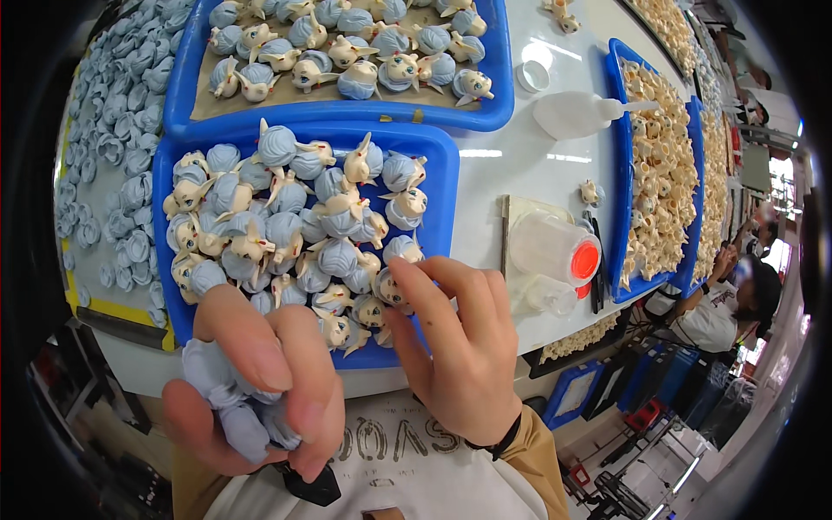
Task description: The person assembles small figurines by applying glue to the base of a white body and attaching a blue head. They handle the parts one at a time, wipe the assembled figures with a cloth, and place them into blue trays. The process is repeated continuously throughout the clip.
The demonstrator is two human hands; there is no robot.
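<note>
My left hand (303, 373) is raised close to the camera, its fingers curled around several light-blue hair pieces (238, 416). Over the lower right corner of the nearer blue tray (445, 186), my right hand (468, 351) has its thumb and forefinger on a small doll head (388, 286) with blue hair. Its fingertips partly cover that head, so whether it is lifted off the pile I cannot tell. Many similar doll heads (282, 230), with pale faces and pointed ears, lie heaped in this tray.
A second blue tray (321, 119) holds spaced doll heads. Loose blue hair pieces (130, 182) cover the left side. At right stand a white squeeze bottle (576, 115), a clear tub (546, 247) and a blue tray (618, 173) of pale parts. Another person (724, 312) sits far right.
</note>
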